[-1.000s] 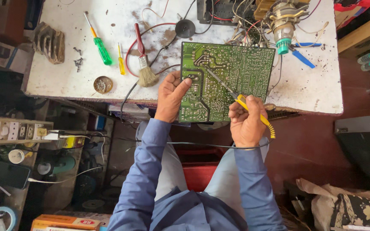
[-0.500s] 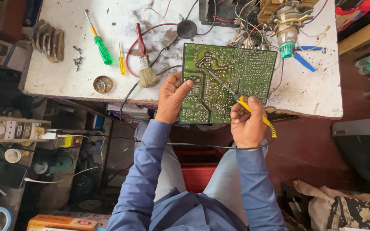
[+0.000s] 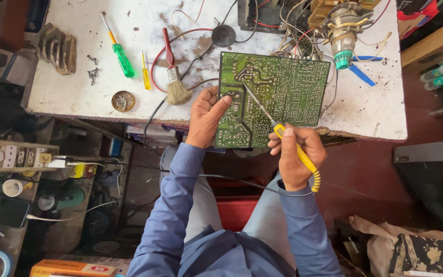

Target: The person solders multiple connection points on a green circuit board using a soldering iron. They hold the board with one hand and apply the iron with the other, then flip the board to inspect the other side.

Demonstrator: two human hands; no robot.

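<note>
Left hand (image 3: pixel 207 117) fingers grip the green circuit board (image 3: pixel 272 97) edge; right hand (image 3: pixel 296 154) fingers close around a yellow soldering iron (image 3: pixel 293 144), its tip touching the board. Fingertips beneath the board are hidden.

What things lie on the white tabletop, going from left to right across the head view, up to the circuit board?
Ridged metal block → loose screws → green screwdriver → round tin → small yellow screwdriver → red-handled brush → green circuit board.

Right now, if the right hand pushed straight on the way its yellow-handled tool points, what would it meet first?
The right hand would press its yellow-handled soldering iron along the green circuit board; the tip already seems to touch it.
</note>
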